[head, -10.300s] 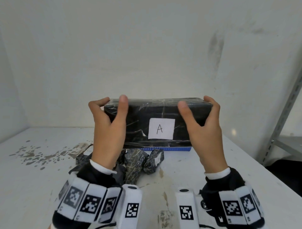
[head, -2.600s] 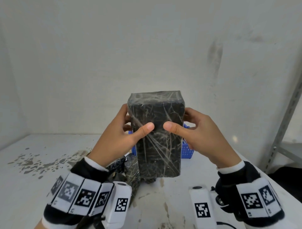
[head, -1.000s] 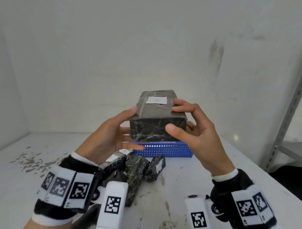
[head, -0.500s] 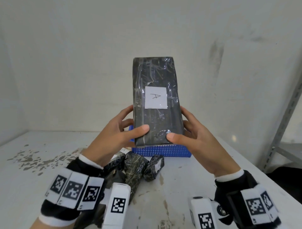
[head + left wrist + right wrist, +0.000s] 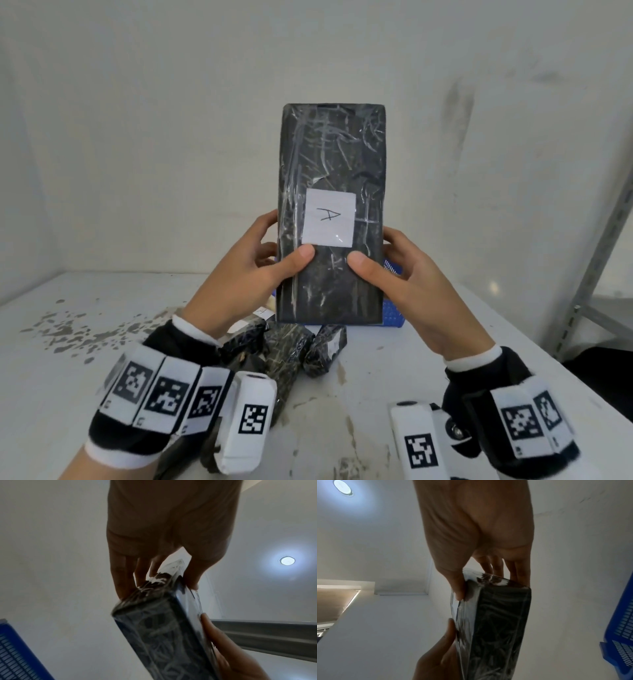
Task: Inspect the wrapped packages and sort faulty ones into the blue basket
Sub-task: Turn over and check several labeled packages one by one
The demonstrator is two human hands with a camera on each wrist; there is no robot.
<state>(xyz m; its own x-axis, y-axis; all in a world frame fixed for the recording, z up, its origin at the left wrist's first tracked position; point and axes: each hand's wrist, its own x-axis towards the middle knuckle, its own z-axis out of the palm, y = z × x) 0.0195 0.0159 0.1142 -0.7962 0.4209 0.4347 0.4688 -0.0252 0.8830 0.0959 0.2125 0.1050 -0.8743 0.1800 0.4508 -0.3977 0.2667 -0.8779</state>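
A long black package (image 5: pixel 330 164) wrapped in clear film stands upright in the air in front of me, its white label (image 5: pixel 329 218) marked "A" facing me. My left hand (image 5: pixel 253 270) grips its lower left side, thumb on the front, fingers behind. My right hand (image 5: pixel 407 274) grips the lower right side the same way. The wrist views show the package (image 5: pixel 164 626) (image 5: pixel 498 622) pinched between thumb and fingers from below. The blue basket (image 5: pixel 392 313) sits on the table behind the package, mostly hidden by it.
Several smaller black wrapped packages (image 5: pixel 291 349) lie in a pile on the white stained table (image 5: pixel 68 359) below my hands. A metal shelf frame (image 5: pixel 603 246) stands at the right. A white wall closes off the back.
I have turned the package from lying flat, end toward me, to standing upright with its labelled face toward me, and raised it a little. Both hands keep their hold.
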